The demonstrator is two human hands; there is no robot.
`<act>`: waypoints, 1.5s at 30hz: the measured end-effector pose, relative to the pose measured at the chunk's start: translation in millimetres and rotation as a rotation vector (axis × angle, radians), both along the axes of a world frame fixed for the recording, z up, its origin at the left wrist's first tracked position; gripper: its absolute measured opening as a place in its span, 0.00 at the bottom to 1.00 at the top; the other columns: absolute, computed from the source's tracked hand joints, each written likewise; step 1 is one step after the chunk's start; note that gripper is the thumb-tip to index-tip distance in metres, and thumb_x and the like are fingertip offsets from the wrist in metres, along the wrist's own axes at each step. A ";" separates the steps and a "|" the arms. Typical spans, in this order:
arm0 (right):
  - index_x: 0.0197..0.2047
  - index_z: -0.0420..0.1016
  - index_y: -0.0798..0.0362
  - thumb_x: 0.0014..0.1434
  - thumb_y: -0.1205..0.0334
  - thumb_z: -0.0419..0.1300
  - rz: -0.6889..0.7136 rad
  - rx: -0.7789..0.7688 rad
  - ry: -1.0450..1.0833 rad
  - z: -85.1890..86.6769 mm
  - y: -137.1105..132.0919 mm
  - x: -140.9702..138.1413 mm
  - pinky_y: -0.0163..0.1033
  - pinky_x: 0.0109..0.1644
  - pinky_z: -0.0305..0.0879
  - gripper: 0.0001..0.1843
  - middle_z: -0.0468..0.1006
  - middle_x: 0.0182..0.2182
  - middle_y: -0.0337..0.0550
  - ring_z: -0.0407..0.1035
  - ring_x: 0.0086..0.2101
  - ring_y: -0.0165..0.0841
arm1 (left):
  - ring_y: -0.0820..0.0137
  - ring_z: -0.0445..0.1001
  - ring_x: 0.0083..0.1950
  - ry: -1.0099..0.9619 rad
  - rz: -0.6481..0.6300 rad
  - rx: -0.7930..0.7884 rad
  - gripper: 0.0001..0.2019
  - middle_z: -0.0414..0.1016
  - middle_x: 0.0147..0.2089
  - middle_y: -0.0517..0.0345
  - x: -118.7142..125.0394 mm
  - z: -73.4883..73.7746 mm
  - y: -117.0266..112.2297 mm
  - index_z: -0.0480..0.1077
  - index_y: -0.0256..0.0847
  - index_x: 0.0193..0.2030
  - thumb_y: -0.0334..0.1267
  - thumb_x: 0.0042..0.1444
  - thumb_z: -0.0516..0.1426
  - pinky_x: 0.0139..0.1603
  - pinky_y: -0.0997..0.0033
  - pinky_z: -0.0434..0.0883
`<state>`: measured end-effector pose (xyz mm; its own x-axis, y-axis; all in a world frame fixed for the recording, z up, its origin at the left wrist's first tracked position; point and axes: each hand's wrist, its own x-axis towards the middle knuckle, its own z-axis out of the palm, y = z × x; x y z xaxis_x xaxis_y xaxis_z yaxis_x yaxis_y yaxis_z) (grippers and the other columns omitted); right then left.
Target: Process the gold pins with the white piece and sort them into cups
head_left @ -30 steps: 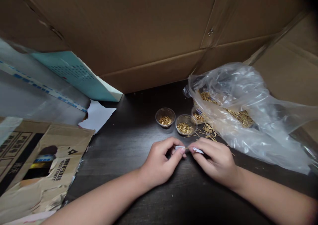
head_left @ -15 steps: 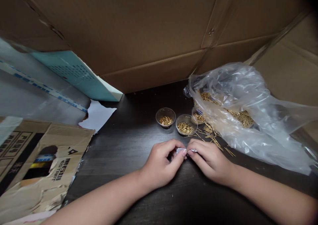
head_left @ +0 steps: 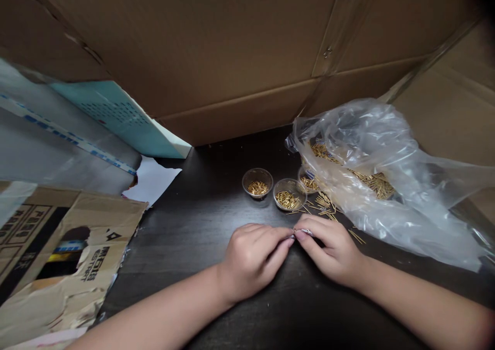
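My left hand (head_left: pixel 257 254) is closed in a pinch, thumb against forefinger, just above the dark table. My right hand (head_left: pixel 330 244) pinches too, its fingertips meeting those of the left. A small whitish, shiny piece (head_left: pixel 307 232) shows at the right fingers, and another pale sliver sits at the left fingertips; their kind is too small to tell. Beyond the hands stand clear plastic cups, one on the left (head_left: pixel 258 187), one in the middle (head_left: pixel 288 199), both with short gold-coloured pins. Longer thin gold-coloured pins (head_left: pixel 324 202) lie loose behind my right hand.
A crumpled clear plastic bag (head_left: pixel 390 205) with many gold pins lies at the right, partly over a third cup (head_left: pixel 308 182). Cardboard walls (head_left: pixel 232 46) close off the back and right. A torn carton (head_left: pixel 112 231), white paper (head_left: pixel 154 177) and a teal box (head_left: pixel 124 118) are at the left.
The left fingers have straightened and closed over the pale piece, now mostly covered. Both hands' fingertips have come together slightly to the right. Cups and bag have stayed put.
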<state>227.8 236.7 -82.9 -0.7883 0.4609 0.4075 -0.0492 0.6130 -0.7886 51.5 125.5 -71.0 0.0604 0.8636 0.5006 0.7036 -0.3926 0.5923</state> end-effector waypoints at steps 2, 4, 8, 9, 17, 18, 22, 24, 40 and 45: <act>0.37 0.73 0.54 0.69 0.69 0.54 0.010 -0.015 -0.007 0.6 -0.3 0.3 0.36 0.33 0.64 0.09 0.72 0.28 0.41 0.67 0.29 0.30 | 0.68 0.80 0.32 0.084 -0.007 0.035 0.10 0.84 0.38 0.54 -1.9 0.3 -0.6 0.73 0.36 0.50 0.27 0.63 0.60 0.35 0.68 0.71; 0.37 0.74 0.54 0.69 0.69 0.54 0.023 -0.025 -0.012 1.1 -0.4 0.8 0.37 0.32 0.64 0.10 0.72 0.28 0.41 0.67 0.28 0.31 | 0.68 0.79 0.31 0.127 -0.012 0.050 0.10 0.84 0.39 0.54 -3.2 1.3 -0.9 0.72 0.36 0.51 0.28 0.63 0.60 0.33 0.67 0.69; 0.37 0.75 0.53 0.70 0.68 0.53 0.047 -0.009 -0.021 0.7 0.2 2.1 0.37 0.31 0.62 0.11 0.71 0.27 0.41 0.66 0.27 0.31 | 0.68 0.80 0.32 0.138 -0.013 0.057 0.10 0.84 0.39 0.54 -3.3 3.8 -1.1 0.72 0.36 0.52 0.28 0.64 0.59 0.33 0.67 0.69; 0.36 0.75 0.53 0.70 0.68 0.53 0.056 -0.007 -0.026 0.5 0.4 2.4 0.37 0.31 0.61 0.12 0.71 0.27 0.41 0.66 0.27 0.31 | 0.68 0.80 0.32 0.145 -0.010 0.063 0.10 0.84 0.39 0.54 -3.2 4.2 -1.2 0.72 0.36 0.52 0.28 0.65 0.59 0.33 0.67 0.69; 0.34 0.73 0.54 0.71 0.67 0.52 0.070 -0.011 -0.037 0.7 0.5 2.8 0.37 0.30 0.59 0.14 0.68 0.25 0.39 0.63 0.26 0.30 | 0.68 0.78 0.30 0.253 -0.021 0.112 0.10 0.84 0.38 0.53 -5.3 4.0 -3.1 0.73 0.35 0.51 0.28 0.63 0.59 0.31 0.67 0.68; 0.34 0.73 0.54 0.71 0.67 0.52 0.071 -0.013 -0.040 0.8 0.3 2.7 0.37 0.30 0.59 0.13 0.68 0.26 0.39 0.63 0.26 0.30 | 0.68 0.78 0.30 0.240 -0.030 0.099 0.10 0.84 0.38 0.52 -5.7 3.8 -3.1 0.73 0.34 0.51 0.28 0.63 0.59 0.32 0.67 0.69; 0.34 0.71 0.53 0.71 0.67 0.52 0.056 -0.001 -0.061 0.5 -0.2 2.1 0.37 0.32 0.60 0.13 0.69 0.26 0.40 0.64 0.27 0.30 | 0.66 0.79 0.31 0.197 -0.058 0.062 0.08 0.83 0.37 0.50 -5.6 2.6 -2.6 0.73 0.32 0.48 0.27 0.62 0.59 0.33 0.66 0.71; 0.32 0.69 0.53 0.70 0.68 0.52 0.056 0.025 -0.055 0.9 -0.4 1.5 0.37 0.31 0.60 0.13 0.68 0.26 0.39 0.63 0.27 0.30 | 0.66 0.80 0.32 0.152 -0.067 0.045 0.07 0.83 0.36 0.50 -3.9 2.6 -2.2 0.74 0.32 0.48 0.27 0.63 0.58 0.34 0.66 0.72; 0.32 0.68 0.52 0.68 0.70 0.52 0.003 0.115 0.018 3.8 -2.8 4.9 0.36 0.30 0.61 0.12 0.69 0.26 0.40 0.65 0.26 0.30 | 0.73 0.75 0.29 -0.731 -0.115 -0.519 0.08 0.77 0.26 0.60 12.7 5.3 0.7 0.66 0.38 0.42 0.41 0.71 0.53 0.37 0.74 0.70; 0.33 0.68 0.52 0.68 0.71 0.53 -0.017 0.163 0.020 3.8 -3.7 5.3 0.36 0.29 0.59 0.11 0.68 0.25 0.39 0.63 0.25 0.30 | 0.73 0.74 0.28 -0.666 -0.088 -0.517 0.08 0.77 0.26 0.59 12.8 7.3 -0.7 0.66 0.39 0.42 0.40 0.71 0.53 0.37 0.73 0.68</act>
<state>233.2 233.0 -79.0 -0.7721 0.4003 0.4937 -0.0528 0.7337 -0.6774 64.3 124.8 -63.7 -0.0297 0.9996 -0.0014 0.1240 0.0051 0.9923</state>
